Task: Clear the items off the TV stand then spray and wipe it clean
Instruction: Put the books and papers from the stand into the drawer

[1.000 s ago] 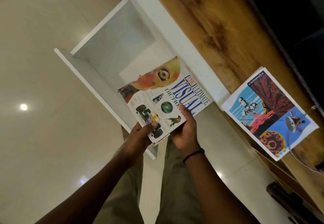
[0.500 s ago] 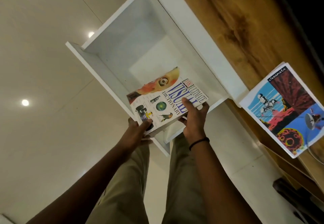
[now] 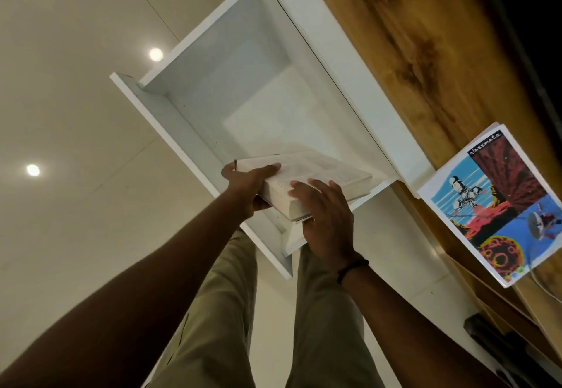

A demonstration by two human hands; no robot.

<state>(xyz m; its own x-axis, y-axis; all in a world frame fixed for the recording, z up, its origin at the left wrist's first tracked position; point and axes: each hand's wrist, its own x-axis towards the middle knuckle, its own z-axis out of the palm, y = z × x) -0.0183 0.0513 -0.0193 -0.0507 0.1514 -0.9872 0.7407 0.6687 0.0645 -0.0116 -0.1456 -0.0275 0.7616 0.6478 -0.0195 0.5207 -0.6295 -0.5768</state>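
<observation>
Both hands hold a thick white-paged book [image 3: 319, 171] tilted over the near corner of a white open-topped drawer [image 3: 170, 120]. The left hand [image 3: 246, 184] grips its left corner, and the right hand [image 3: 325, 220] clasps its page edge. To the right of the drawer, a colourful space-print notebook [image 3: 498, 205] lies on the brown wooden TV stand [image 3: 425, 53].

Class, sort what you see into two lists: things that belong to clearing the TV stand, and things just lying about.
Job: book, left hand, right hand, notebook, stand, drawer.
Lying about: black object, TV.
</observation>
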